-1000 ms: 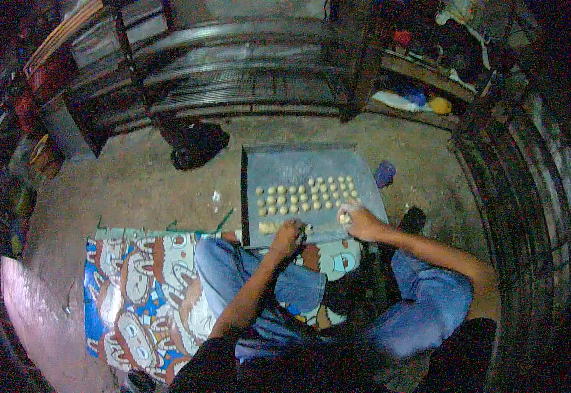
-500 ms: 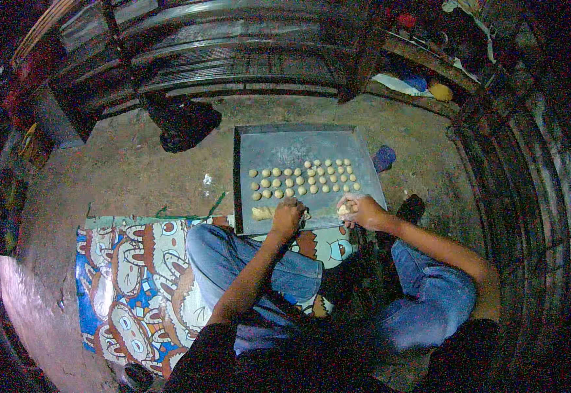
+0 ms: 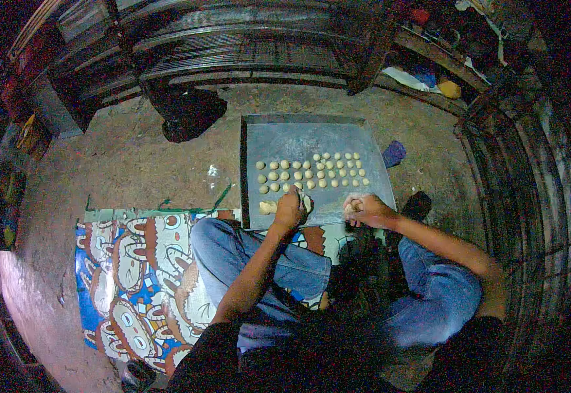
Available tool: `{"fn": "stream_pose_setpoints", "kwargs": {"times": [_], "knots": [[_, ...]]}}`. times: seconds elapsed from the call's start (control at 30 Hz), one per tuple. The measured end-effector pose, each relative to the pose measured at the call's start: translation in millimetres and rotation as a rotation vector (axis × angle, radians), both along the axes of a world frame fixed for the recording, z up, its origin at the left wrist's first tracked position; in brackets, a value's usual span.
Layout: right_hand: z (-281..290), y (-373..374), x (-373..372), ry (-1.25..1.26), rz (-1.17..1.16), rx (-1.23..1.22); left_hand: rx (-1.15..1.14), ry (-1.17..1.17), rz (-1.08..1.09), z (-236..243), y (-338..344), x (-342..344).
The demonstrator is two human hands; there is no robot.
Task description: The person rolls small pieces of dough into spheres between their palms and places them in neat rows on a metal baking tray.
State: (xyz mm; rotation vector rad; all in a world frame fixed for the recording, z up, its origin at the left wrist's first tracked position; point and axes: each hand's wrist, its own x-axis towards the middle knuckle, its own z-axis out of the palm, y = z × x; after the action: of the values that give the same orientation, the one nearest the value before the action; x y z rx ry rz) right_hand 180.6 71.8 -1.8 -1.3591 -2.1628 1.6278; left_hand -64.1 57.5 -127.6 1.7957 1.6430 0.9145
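Bare metal tray [image 3: 311, 134] beyond the dough balls [image 3: 308, 173]; left hand [image 3: 290, 209] fingers grip soft dough at its near edge, right hand [image 3: 364, 209] fingers curl round a lump

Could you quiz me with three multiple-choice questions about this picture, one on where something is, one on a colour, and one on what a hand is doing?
1. Where do the small dough balls lie?
A. on the grey metal tray
B. on the patterned mat
C. on the shelf

2. What colour are the person's trousers?
A. red
B. blue
C. white

3. What is the left hand doing?
A. resting on the knee
B. hanging in the air, away from the tray
C. pressing on dough at the tray's near edge

Answers: 1 A, the balls sit in rows on the tray; 2 B, both legs show blue denim; 3 C, the hand is on a pale lump of dough on the tray.
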Motion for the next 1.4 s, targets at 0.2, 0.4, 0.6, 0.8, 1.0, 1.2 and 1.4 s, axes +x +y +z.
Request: {"fn": "stream_pose_setpoints", "kwargs": {"times": [0.2,0.4,0.6,0.8,1.0,1.2,1.4], "knots": [[-5.7,5.1,0.8,0.005,-0.011,-0.061,-0.262,-0.449,0.066,-1.2,5.9,-15.3],[-4.3,6.6,2.2,0.099,-0.019,-0.093,-0.003,-0.256,-0.141,-7.4,-0.2,-17.6],[0.3,3.2,6.6,0.026,0.0,0.0,-0.128,-0.181,-0.232,4.9,-5.2,-10.2],[1.7,3.2,7.5,-0.032,-0.046,-0.037,0.094,-0.198,-0.218,-1.1,-10.0,-2.1],[5.8,2.7,10.2,-0.053,-0.021,0.021,0.061,-0.282,-0.246,2.9,-9.7,-1.5],[-3.8,5.6,13.1,0.007,0.018,0.079,0.115,-0.331,-0.165,-3.4,-9.8,-0.3],[-8.5,4.8,10.1,0.215,-0.033,-0.04,0.164,-0.501,-0.03,12.3,-13.1,2.2]]}}
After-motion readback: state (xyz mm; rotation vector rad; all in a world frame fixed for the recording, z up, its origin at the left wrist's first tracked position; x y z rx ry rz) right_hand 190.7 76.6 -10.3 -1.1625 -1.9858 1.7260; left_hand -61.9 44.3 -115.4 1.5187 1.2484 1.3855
